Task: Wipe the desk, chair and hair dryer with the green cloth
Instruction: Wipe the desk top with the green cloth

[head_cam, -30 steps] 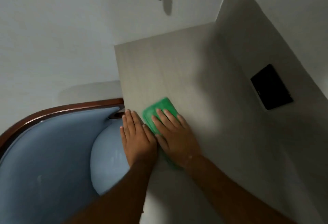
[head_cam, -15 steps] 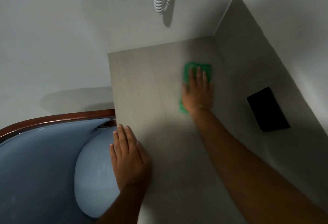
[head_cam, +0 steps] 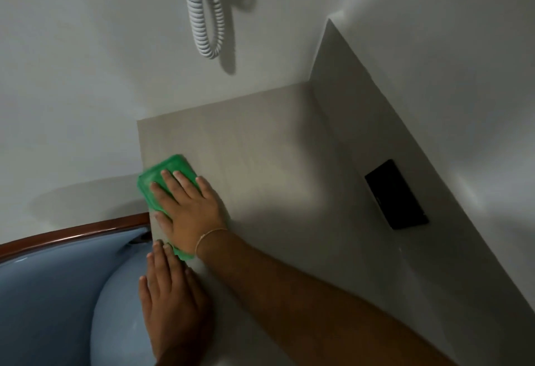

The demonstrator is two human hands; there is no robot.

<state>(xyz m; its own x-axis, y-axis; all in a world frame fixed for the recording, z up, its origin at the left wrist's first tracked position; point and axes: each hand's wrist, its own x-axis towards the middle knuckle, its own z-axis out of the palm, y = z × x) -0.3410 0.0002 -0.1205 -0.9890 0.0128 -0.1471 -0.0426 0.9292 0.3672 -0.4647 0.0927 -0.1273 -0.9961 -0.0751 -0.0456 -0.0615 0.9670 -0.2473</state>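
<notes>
At the desk (head_cam: pixel 260 148) edge, green cloth (head_cam: pixel 162 174) lies flat under right hand (head_cam: pixel 188 209)

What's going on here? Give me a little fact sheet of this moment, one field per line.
activity: wiping the desk top
cloth: green cloth, flat on the desk near its left edge
right hand: spread flat on the cloth, pressing it down
left hand: flat at the desk's near left edge, holding nothing
desk: pale grey top set in a wall corner
chair: blue, wood-trimmed, just left of the desk
on the wall: white coiled cord above; black panel on the right
</notes>
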